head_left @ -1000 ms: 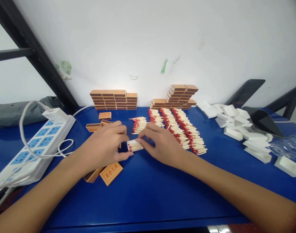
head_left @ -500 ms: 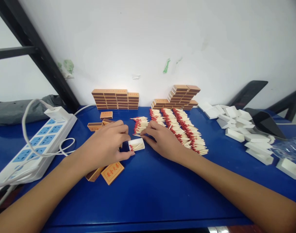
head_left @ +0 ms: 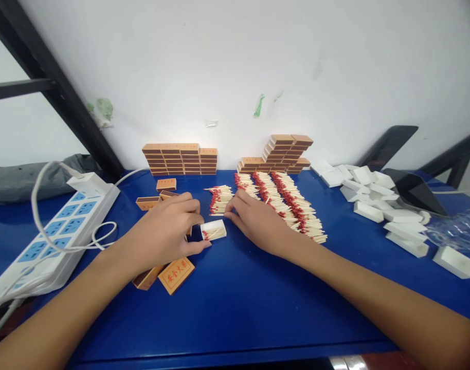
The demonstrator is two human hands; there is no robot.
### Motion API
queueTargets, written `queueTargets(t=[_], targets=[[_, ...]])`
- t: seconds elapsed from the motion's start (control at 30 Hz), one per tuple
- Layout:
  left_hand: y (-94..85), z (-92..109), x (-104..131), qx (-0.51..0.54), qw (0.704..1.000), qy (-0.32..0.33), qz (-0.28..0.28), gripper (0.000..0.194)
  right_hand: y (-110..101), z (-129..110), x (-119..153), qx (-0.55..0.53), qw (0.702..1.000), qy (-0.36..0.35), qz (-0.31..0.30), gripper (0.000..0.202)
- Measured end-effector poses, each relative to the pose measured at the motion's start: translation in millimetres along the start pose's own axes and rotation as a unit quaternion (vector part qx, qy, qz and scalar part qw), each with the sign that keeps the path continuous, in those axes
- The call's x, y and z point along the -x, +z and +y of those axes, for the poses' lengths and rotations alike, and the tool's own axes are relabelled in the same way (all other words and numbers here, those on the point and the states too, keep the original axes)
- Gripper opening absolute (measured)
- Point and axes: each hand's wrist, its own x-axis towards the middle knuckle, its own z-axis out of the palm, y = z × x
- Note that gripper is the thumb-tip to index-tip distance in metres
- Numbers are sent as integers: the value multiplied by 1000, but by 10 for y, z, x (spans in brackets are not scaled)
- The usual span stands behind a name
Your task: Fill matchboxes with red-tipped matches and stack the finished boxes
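Note:
A small white matchbox tray [head_left: 218,232] with several red-tipped matches in it lies on the blue table. Thumb and index finger of my left hand [head_left: 169,226] curl around its left end and appear to touch it. Fingertips of my right hand [head_left: 258,221] are pinched at the front right edge of a small match pile [head_left: 219,199], on the end of a match lying there; the tips are partly hidden. Just right of that hand lie longer rows of matches [head_left: 296,205]. Orange matchbox sleeves [head_left: 176,275] lie around my left hand, some partly covered by it.
Stacked matchboxes stand against the wall at left [head_left: 171,159] and right [head_left: 285,151]. White trays [head_left: 368,210] are heaped on the right beside a black object [head_left: 416,192] and clear plastic [head_left: 456,228]. A power strip [head_left: 61,231] with white cables lies at left.
The whole view has shifted slightly left. Both hands keep nearly the same pose, with the right fingertips still at the small match pile and the left around the tray.

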Motion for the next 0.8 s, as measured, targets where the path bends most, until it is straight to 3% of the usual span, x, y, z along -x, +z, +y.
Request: queueTargets(t=[0.13, 0.33, 0.8], targets=[[3, 2, 4, -4, 1000, 3, 2, 26, -129, -42, 47, -1, 1000, -28, 3, 13], [-24, 21, 1, 13, 1000, 18, 14, 25, -83, -229, 75, 50, 995, -85, -26, 17], [0, 44, 4, 13, 1000, 14, 15, 26, -1, -204, 108, -103, 994, -43, 7, 11]])
